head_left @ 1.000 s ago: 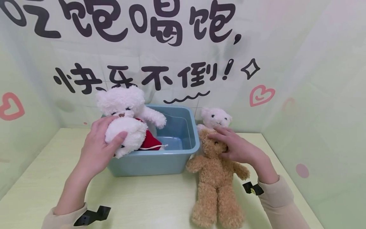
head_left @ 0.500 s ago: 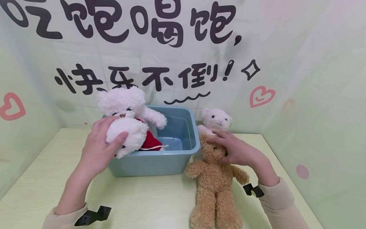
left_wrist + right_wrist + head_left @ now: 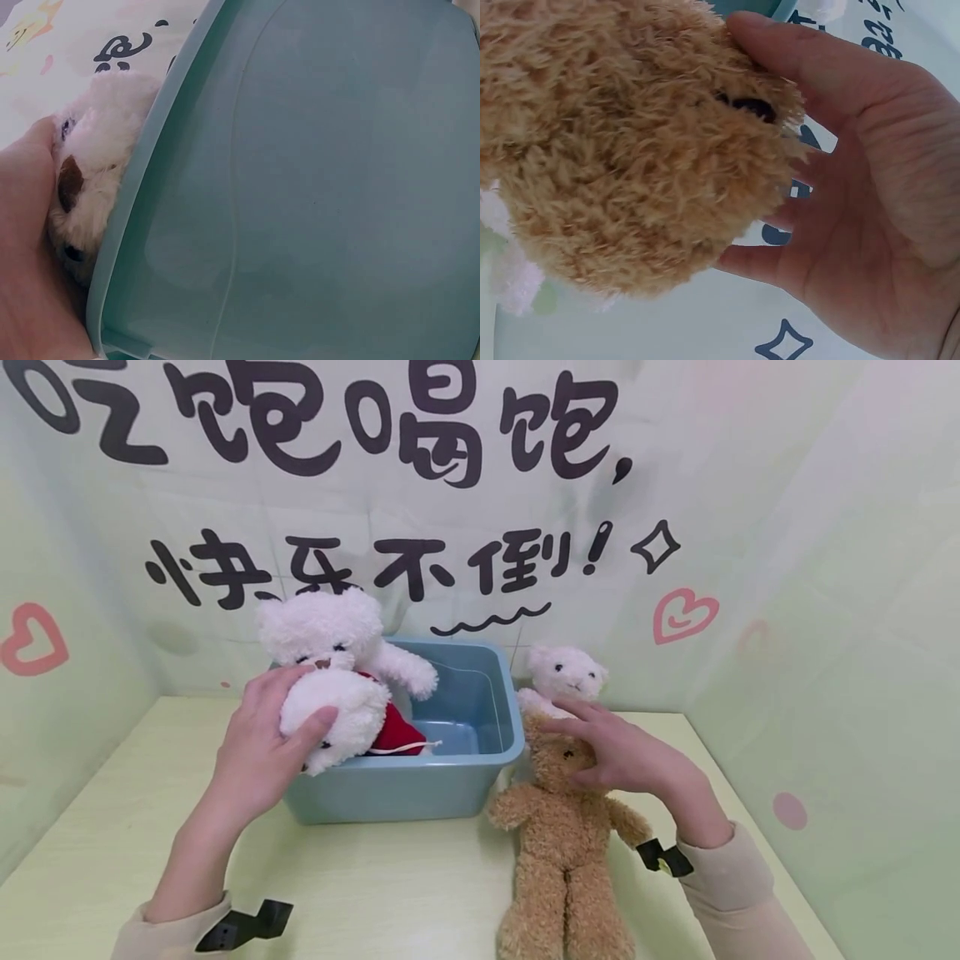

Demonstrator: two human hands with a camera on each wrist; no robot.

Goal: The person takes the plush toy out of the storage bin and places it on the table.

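My left hand [image 3: 258, 743] grips the head of a white plush toy [image 3: 337, 714] in red cloth with a white cord. That toy leans over the front-left rim of a blue plastic bin [image 3: 397, 789]; the left wrist view catches its eyes and nose beside the bin wall [image 3: 322, 195]. Behind it a larger white teddy bear [image 3: 318, 622] sits in the bin, one arm stretched right. To the bin's right, my right hand [image 3: 630, 752] holds a brown teddy bear [image 3: 566, 827] by the head, thumb and fingers about it, as the right wrist view shows [image 3: 645, 150].
Another white plush toy [image 3: 566, 672] stands behind the brown bear, partly hidden, close to the bin's right side. A pale table [image 3: 375, 893] lies beneath everything. Printed walls [image 3: 825, 652] enclose the table at the back and sides.
The brown teddy bear and my right hand have shifted slightly toward me, its feet now passing the lower edge of the head view. My left hand keeps its grip.
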